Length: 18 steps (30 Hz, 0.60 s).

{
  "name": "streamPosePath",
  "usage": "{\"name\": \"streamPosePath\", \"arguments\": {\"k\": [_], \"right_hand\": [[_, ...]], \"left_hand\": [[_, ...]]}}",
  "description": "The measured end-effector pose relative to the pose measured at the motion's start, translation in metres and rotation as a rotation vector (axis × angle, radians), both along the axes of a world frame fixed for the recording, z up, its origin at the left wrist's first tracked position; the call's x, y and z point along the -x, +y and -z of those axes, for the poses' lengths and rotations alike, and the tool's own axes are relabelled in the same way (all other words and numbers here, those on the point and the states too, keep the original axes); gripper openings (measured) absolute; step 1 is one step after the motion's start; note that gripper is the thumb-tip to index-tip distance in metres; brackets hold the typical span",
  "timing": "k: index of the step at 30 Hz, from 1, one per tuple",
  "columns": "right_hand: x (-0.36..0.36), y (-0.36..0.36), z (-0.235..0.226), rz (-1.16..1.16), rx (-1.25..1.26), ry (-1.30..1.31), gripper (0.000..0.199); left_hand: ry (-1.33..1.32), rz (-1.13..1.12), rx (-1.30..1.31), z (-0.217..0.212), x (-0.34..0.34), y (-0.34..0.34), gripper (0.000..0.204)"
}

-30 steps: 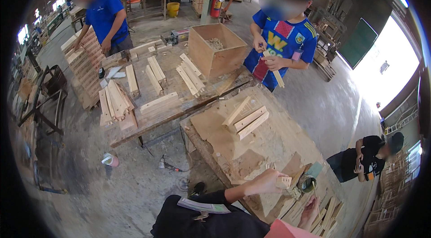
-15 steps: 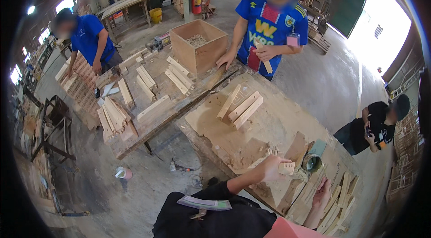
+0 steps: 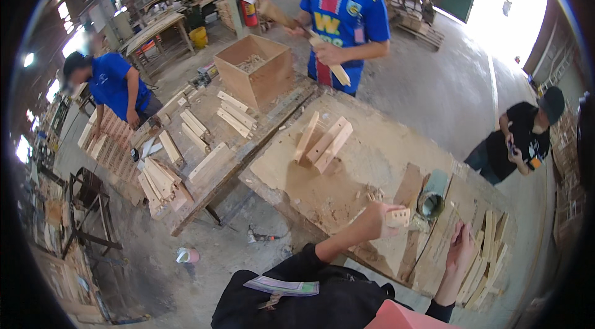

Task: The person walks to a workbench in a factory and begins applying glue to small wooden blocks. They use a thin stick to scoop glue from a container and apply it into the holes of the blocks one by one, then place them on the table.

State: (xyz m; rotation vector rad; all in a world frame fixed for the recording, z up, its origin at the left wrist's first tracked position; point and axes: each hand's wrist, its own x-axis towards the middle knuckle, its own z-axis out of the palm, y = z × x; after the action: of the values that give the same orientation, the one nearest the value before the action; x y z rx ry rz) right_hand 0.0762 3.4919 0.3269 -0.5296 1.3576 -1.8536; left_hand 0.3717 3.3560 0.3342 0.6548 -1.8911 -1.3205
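Observation:
My left hand (image 3: 374,221) reaches out over the workbench (image 3: 347,186) and grips a small pale wooden block (image 3: 398,217) with dark holes in its face. Just beyond the block stands an open tin can (image 3: 432,202). My right hand (image 3: 462,247) lies flat, fingers stretched, on a row of wooden slats (image 3: 486,254) at the bench's right end and holds nothing. Three short wooden bars (image 3: 323,140) lie side by side further out on the bench.
A person in a blue shirt (image 3: 346,16) stands across the bench holding a wooden bar. A wooden box (image 3: 255,71) and stacked slats (image 3: 186,155) cover the left bench, where another person (image 3: 114,90) works. Someone in black (image 3: 517,143) crouches at right. A drill (image 3: 260,237) lies on the floor.
The view has swung and drawn closer to the bench. My left hand keeps its grip on the block and my right hand has moved up onto the slats. The person opposite has lifted a wooden bar.

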Motion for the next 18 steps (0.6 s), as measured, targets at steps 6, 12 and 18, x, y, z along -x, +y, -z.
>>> {"name": "streamPosePath", "arguments": {"k": [6, 12, 18], "right_hand": [[-0.04, -0.017, -0.056, -0.011, 0.028, 0.167, 0.02], [-0.082, -0.018, -0.106, -0.126, 0.063, 0.516, 0.018], [-0.098, -0.015, -0.121, -0.179, 0.049, 0.687, 0.014]], "left_hand": [[-0.035, -0.024, 0.078, 0.004, 0.003, -0.006, 0.061], [-0.017, -0.07, 0.026, -0.026, 0.004, 0.002, 0.053], [-0.069, -0.026, 0.035, -0.029, 0.007, 0.006, 0.053]]}}
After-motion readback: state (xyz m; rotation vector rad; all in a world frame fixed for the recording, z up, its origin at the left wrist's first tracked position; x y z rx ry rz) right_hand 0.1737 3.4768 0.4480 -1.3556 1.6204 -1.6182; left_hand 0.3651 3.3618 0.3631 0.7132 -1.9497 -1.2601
